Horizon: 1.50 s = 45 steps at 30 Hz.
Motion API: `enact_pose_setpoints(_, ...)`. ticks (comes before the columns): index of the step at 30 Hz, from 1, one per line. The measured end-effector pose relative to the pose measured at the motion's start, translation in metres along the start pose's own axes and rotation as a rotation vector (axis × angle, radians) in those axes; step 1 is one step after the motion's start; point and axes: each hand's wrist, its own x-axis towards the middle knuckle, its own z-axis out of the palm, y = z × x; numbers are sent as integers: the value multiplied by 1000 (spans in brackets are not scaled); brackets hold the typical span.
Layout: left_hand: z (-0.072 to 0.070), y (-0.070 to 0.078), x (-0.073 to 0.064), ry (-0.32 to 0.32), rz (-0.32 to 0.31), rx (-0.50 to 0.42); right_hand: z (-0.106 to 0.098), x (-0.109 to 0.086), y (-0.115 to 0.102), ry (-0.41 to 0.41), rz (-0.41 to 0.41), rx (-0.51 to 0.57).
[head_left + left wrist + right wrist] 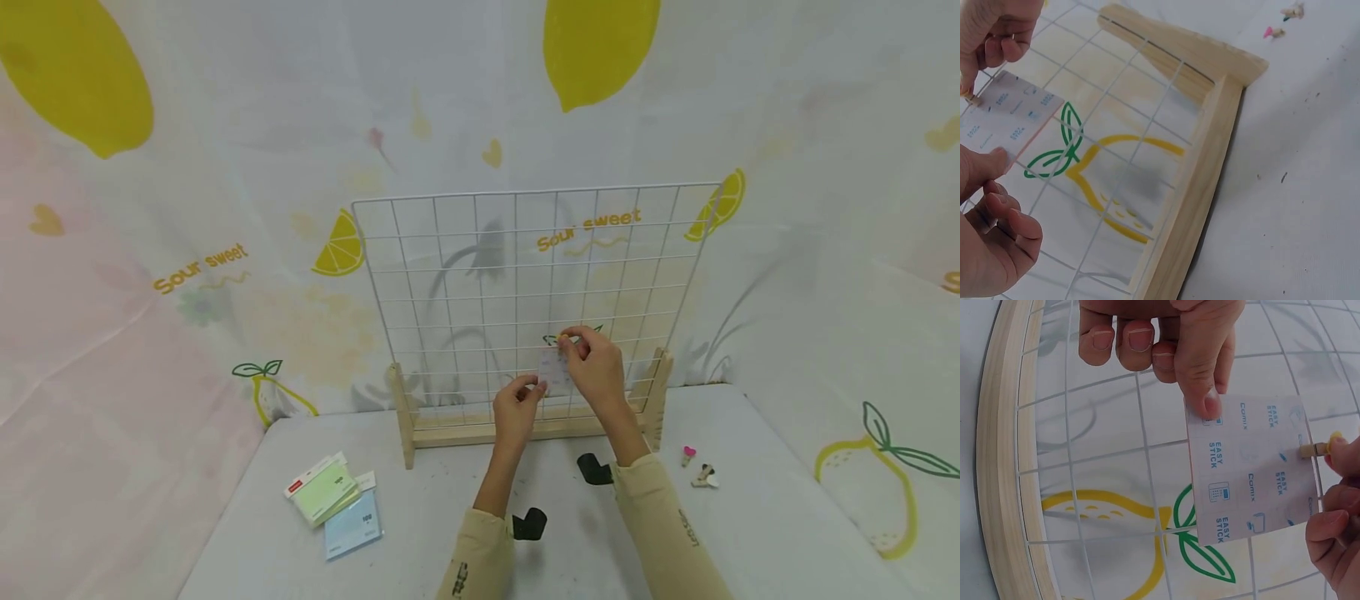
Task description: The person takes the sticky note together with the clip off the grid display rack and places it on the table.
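Observation:
A square sticky note pad [1250, 469] hangs against the white wire grid [450, 283], its printed "EASY STICK" side showing. In the head view my left hand [517, 410] pinches the pad [553, 365] at its lower left corner, thumb flat on its face in the right wrist view. My right hand [597, 367] is at the pad's upper edge, finger and thumb gripping a mini wooden clothespin [1314, 450] with a yellow decoration. The clothespin's tip overlaps the pad's edge beside a grid wire. Part of the clothespin is hidden by the fingers.
A wooden stand [480, 433] holds the grid upright on the white table. Green [324, 490] and blue [352, 527] sticky note packs lie at left. At right lie a pink-heart clothespin [688, 454] and another small clip group [705, 477]. A lemon-print cloth hangs behind.

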Motion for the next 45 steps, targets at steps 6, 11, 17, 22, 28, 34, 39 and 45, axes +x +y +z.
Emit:
enact_pose_setpoints(6,-2,1,-1,-4,-16,-41,4,0,0,5,21,-1)
enact_pose_setpoints(11,-2,1,-1,0,-31,-62,6,0,-1,11,38,-6)
enact_pose_setpoints(17,-2,4,-2,-12,-49,-78,7,1,-2,33,0,1)
enact_pose_setpoints(22,-2,4,-3,-23,-62,-80,7,1,-2,43,-31,12)
enact_pose_setpoints(28,-2,4,-3,-24,-61,-90,9,1,0,72,-57,17)
enact_pose_setpoints(34,-2,6,-5,-16,-58,-94,9,1,1,109,-76,71)
enact_pose_setpoints(39,-4,8,-6,-28,-40,-91,7,0,1,129,-106,96)
enact_pose_setpoints(45,-9,8,-7,-32,-24,-76,0,-3,0,147,-99,138)
